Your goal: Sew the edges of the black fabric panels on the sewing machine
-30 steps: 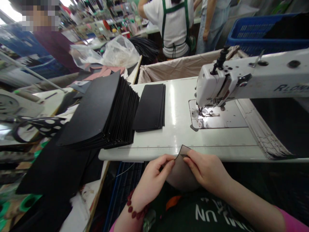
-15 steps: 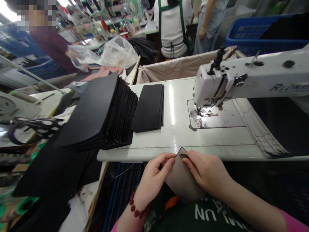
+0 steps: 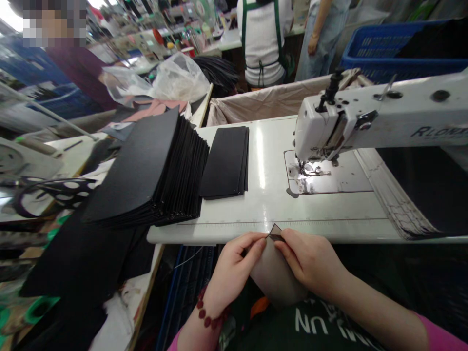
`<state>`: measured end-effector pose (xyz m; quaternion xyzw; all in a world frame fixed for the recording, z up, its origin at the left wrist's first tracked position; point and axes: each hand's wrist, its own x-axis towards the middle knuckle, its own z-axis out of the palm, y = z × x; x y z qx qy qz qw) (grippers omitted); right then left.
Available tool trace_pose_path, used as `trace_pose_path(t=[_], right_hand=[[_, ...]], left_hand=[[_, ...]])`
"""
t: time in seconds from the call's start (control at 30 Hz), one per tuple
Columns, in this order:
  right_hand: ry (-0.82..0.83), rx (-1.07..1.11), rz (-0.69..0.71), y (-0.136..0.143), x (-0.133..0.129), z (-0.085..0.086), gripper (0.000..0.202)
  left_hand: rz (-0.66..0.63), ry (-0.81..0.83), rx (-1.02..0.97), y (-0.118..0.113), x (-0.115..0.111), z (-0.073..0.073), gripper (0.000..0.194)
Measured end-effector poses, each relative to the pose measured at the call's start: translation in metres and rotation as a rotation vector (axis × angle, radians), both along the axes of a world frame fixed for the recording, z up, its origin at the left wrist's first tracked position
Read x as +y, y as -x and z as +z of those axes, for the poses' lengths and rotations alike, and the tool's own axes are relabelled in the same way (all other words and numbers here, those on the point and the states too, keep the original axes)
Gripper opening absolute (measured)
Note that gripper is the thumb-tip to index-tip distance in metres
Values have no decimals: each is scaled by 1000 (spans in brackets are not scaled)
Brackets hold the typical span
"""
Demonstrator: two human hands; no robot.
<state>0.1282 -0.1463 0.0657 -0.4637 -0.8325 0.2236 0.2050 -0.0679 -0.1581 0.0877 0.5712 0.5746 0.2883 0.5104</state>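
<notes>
A grey-brown fabric piece (image 3: 280,275) with a dark edge hangs at the table's front edge, its pointed corner upward. My left hand (image 3: 237,270) pinches it on the left of that corner, thumb against fingers. On the other side my right hand (image 3: 310,258) is closed on the piece, where a small dark flap shows by the fingertips; whether this is a fold or a separate bit I cannot tell. Beyond the hands stands a white sewing machine (image 3: 387,117), its needle over the metal plate (image 3: 340,178).
A tall stack of black panels (image 3: 135,165) stands at the left, with a smaller black pile (image 3: 224,163) beside it. Grey-edged panels (image 3: 420,190) lie right, under the machine arm. A cloth-lined bin (image 3: 263,105) and a blue crate (image 3: 376,48) are behind; several people are further back.
The right fingers have shifted slightly left and up at the corner, and the dark flap shows a little more. The left hand keeps its pinch.
</notes>
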Motion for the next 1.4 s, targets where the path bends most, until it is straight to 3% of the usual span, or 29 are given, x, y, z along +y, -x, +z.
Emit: trace_pose_path(t=[0.1,0.3,0.5,0.9,1.4], right_hand=[[69,68,18,1,-1,-3,24],[-28,-49,-2,2,1,-1,25],[29,5,56,0,5,3,26],[43,-48,-8,-8,4,7,25],[-80,-79,-40,-6,3,10,28]], left_hand=[[-25,11,4,-1,1,2,26],[-49,-14,21,0,1,2,26],[-55,-11,28,2,-1,3,26],[17,10,18,6,-2,-4,29],[83,21,23,0,-2,0,26]])
